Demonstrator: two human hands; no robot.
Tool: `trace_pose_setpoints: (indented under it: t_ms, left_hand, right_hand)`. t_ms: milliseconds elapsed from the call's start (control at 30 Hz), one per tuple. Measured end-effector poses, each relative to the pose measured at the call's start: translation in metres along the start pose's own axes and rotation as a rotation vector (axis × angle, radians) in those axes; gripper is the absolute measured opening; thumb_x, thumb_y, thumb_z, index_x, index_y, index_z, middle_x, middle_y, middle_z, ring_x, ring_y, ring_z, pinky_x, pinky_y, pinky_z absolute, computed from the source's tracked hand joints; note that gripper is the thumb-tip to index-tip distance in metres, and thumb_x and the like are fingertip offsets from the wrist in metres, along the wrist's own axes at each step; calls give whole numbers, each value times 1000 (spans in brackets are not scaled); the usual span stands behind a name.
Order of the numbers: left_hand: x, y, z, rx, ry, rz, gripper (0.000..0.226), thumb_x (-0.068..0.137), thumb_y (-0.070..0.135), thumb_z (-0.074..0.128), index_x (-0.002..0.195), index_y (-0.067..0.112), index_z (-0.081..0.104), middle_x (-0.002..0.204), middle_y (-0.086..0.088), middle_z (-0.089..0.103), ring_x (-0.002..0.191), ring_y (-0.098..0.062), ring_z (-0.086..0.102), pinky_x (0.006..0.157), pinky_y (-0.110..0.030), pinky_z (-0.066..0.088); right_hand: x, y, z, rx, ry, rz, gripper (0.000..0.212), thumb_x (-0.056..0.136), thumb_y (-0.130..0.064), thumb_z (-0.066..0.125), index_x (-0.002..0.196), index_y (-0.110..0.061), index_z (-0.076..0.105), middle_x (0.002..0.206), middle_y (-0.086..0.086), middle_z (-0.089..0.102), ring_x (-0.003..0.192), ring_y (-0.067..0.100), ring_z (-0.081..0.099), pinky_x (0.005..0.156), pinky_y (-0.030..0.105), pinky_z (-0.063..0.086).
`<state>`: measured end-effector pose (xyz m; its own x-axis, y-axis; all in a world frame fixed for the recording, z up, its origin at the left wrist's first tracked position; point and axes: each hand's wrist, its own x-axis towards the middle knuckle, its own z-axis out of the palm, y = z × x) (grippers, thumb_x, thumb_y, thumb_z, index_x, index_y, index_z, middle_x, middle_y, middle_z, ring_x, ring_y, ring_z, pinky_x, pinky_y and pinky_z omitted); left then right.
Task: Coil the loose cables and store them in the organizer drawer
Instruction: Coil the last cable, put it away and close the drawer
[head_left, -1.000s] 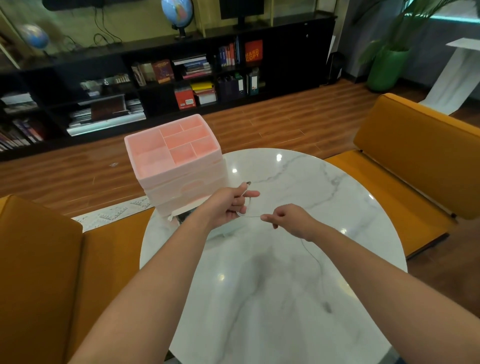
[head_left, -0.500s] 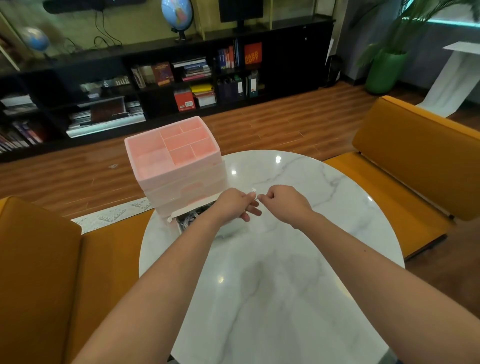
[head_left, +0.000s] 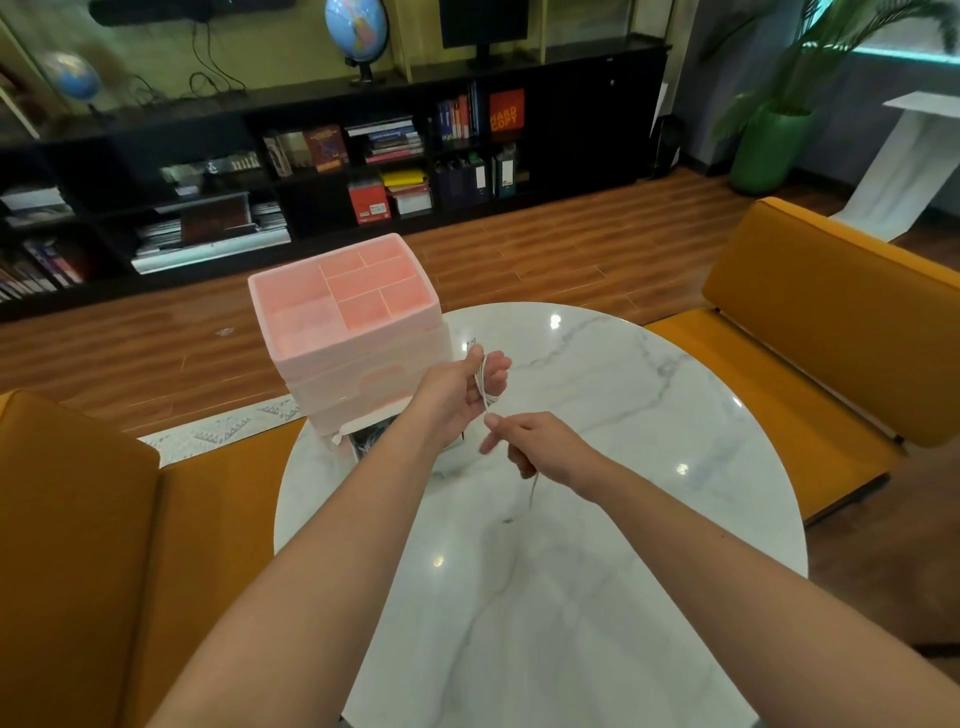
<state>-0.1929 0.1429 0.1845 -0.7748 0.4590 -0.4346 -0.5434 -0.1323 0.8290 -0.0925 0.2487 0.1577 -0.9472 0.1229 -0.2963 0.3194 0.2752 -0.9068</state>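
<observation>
A thin white cable (head_left: 484, 385) is looped around the fingers of my left hand (head_left: 464, 392), which I hold up over the white marble table (head_left: 623, 415). My right hand (head_left: 535, 447) pinches the same cable just below the left hand, and the loose tail (head_left: 531, 496) hangs from it toward the tabletop. Just left of my hands stands the pink organizer (head_left: 353, 332) at the table's back left edge, with an open compartment tray on top. Its bottom drawer (head_left: 371, 441) is pulled out with dark cables inside, partly hidden by my left forearm.
Orange seats flank the round table: one at the left (head_left: 72, 545), one at the right (head_left: 831, 332). A black bookshelf (head_left: 332, 156) with books and a globe runs along the far wall beyond a wooden floor. A green plant pot (head_left: 769, 150) stands far right.
One second ago the cable stretched between my hands. They met, and now my right hand has dropped below the left. The cable now loops around my left fingers, with a shorter tail.
</observation>
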Motion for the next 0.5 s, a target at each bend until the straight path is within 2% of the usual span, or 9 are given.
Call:
trace_pose_setpoints:
  t_ms: [67,100,167,233,333,400,500]
  left_hand:
    - [2,2,-3,-64,-32,-30,41,101,30,50,124,-2,60,60,5,60,55,-6,57,73,-21,56]
    - [0,5,-3,-72,-50,-46,40,101,29,50,125,-2,60,55,7,51,55,-5,48,67,-20,55]
    - [-5,9,-4,-5,-82,-86,36,102,29,48,122,2,62,50,8,40,61,-8,38,51,-16,50]
    - [-11,11,-4,155,-104,-135,35,102,31,47,119,6,64,50,8,37,66,-9,43,45,-14,45]
    - [-13,9,-7,338,-122,-171,37,102,33,47,119,6,65,53,8,45,69,-9,51,42,-14,42]
    - [-14,8,-8,422,-143,-163,40,102,32,46,120,2,65,60,7,55,62,-7,54,44,-13,43]
    - [-17,8,-7,475,-183,-106,40,103,34,45,117,4,66,58,8,54,60,-8,49,45,-13,43]
  right_hand:
    - [2,3,-6,-106,48,84,61,87,-65,52,64,-11,68,56,6,51,54,16,48,60,27,41]
    - [3,5,-11,-173,81,126,64,83,-70,53,58,-12,63,56,7,54,55,17,49,58,27,39]
    - [6,8,-21,-257,122,157,64,79,-72,56,57,-12,58,57,6,53,54,17,47,56,27,36]
    - [7,8,-31,-291,88,118,53,83,-64,59,65,-14,62,63,3,50,57,15,44,55,25,34]
    - [10,3,-44,-364,-24,44,30,97,-39,54,99,-17,73,86,-4,60,73,8,50,64,19,36]
    - [15,0,-50,-422,-41,11,28,101,-27,48,115,-15,69,106,-4,60,93,10,52,77,20,36]
    - [19,-5,-53,-527,-75,8,30,103,-22,43,120,-16,67,105,-3,54,93,14,50,78,23,38]
